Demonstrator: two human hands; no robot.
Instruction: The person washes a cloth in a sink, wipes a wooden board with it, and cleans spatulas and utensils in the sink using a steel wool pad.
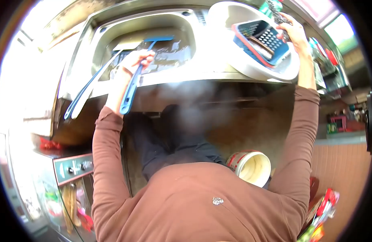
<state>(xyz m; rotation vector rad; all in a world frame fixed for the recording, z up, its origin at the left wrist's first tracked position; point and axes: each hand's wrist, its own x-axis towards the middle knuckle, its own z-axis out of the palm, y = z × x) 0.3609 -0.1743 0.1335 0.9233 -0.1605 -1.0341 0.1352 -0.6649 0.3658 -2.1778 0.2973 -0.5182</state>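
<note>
Your left hand [137,60] grips the blue spatula [134,82] over the near edge of the sink [174,76], likely light, stiff, slippery, best held mid-handle; your right hand [293,30] clutches a silvery thing [276,14]

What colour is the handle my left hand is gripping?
The handle is blue, best seen in the head view, the only one.

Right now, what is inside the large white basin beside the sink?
The white basin holds a blue perforated basket with a long brown item, unidentifiable here, lying inside. Whatever lies beneath the basket is covered and cannot be seen.
</note>
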